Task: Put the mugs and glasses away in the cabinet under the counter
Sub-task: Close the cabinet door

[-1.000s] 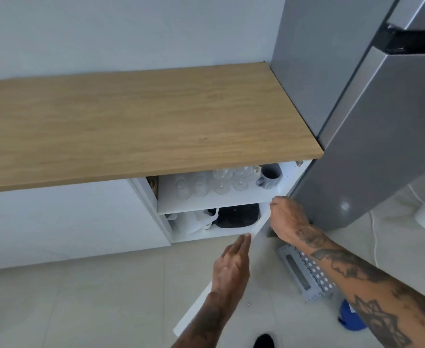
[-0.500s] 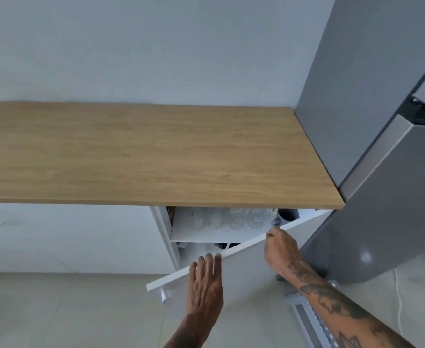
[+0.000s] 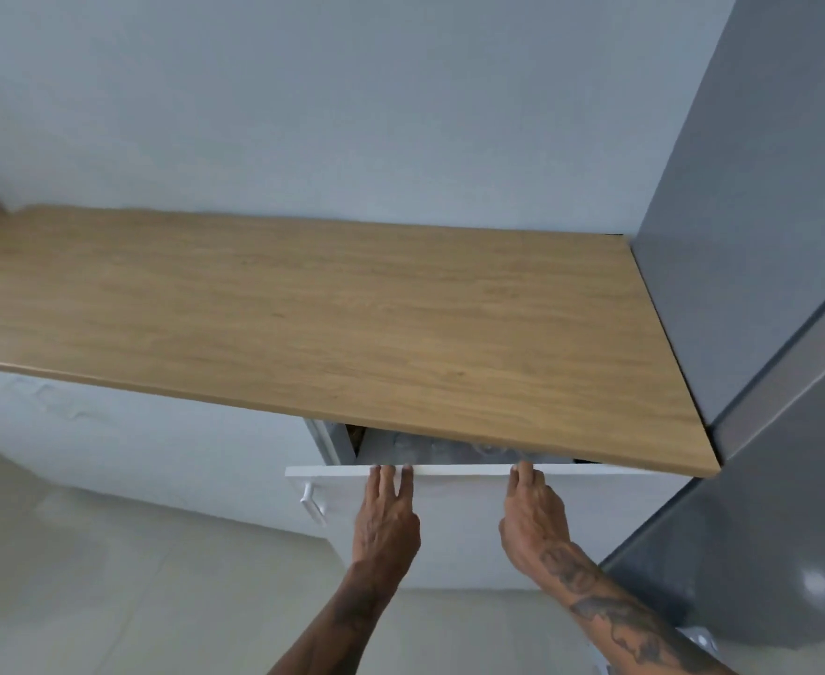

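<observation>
The white cabinet door [image 3: 464,523] under the wooden counter [image 3: 332,324] stands almost closed, with only a narrow gap at its top. Through that gap a few clear glasses [image 3: 449,450] show dimly on the inner shelf; the mugs are hidden. My left hand [image 3: 386,518] lies flat on the door front, fingertips at its top edge. My right hand [image 3: 532,516] presses flat on the same door further right. Neither hand holds anything. A white handle [image 3: 312,501] sits at the door's left side.
A grey fridge [image 3: 766,333] stands tight against the counter's right end. White cabinet fronts [image 3: 132,450] run on to the left. Pale floor tiles [image 3: 108,601] lie below. A perforated metal object [image 3: 695,640] lies on the floor by my right forearm.
The door has swung from wide open to nearly closed, hiding the shelves, mugs and most glasses. Both hands moved onto the door front. My view has lifted toward the counter top.
</observation>
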